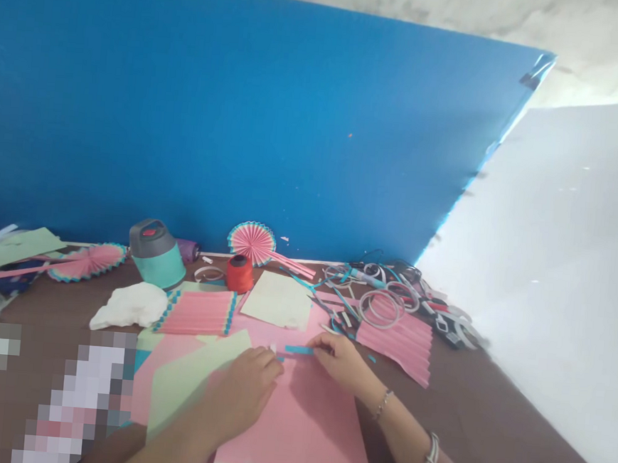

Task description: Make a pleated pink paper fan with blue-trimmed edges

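Note:
A pink paper sheet [305, 417] with a green and blue lower edge lies in front of me. Near its upper edge, a short blue paper strip [298, 350] stretches between my hands. My right hand [339, 359] has its fingers pinched on the strip's right end. On the left, my left hand [248, 391] rests low over the sheet with its fingers curled together. A small blue scrap shows at those fingertips, and I cannot make out what is under them. Pale green paper [179, 385] lies partly beneath my left forearm.
Behind the sheet stand a red thread spool [240, 274], a teal jar [158, 259] and a pink round paper fan [253, 243]. Pleated pink papers [198, 312] lie left and right. Rings and cords [383, 305] clutter the back right. A blue panel [232, 118] closes the back.

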The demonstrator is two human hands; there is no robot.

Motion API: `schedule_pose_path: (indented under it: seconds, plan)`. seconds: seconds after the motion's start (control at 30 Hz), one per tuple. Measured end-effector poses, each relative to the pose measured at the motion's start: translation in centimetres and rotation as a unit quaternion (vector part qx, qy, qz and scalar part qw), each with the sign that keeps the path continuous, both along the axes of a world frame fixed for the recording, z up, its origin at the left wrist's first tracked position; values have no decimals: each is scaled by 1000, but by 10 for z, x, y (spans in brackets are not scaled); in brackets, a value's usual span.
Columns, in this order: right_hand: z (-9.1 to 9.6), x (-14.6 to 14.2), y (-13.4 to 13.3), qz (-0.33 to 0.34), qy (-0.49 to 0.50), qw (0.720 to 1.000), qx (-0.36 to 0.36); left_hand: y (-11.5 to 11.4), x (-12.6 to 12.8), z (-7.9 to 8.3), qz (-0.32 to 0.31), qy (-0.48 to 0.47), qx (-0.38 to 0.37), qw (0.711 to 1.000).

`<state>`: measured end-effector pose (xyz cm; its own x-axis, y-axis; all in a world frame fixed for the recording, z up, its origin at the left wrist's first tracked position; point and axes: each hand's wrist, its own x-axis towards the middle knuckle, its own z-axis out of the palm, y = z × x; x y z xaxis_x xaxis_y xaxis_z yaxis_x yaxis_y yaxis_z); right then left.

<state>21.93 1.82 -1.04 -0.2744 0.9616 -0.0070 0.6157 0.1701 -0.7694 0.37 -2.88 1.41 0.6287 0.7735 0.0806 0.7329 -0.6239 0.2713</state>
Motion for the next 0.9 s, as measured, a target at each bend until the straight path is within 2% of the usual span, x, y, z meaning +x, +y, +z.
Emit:
schedule_pose_path:
  seconds: [0.17, 0.4, 0.7, 0.9]
  plan:
    - [-2, 0, 1, -5, 30, 999, -41, 3, -2, -7, -14, -10, 27, 999]
    - [-10, -4, -2, -13, 79, 995, -53, 5, -3, -5, 2, -18, 2, 1000]
    - [-20, -2, 1, -2, 83, 995, -61, 7, -4, -7, 12, -26, -4, 1000]
    - [-17, -3, -1, -9, 61, 997, -53, 7, -4, -9, 9, -39, 8, 999]
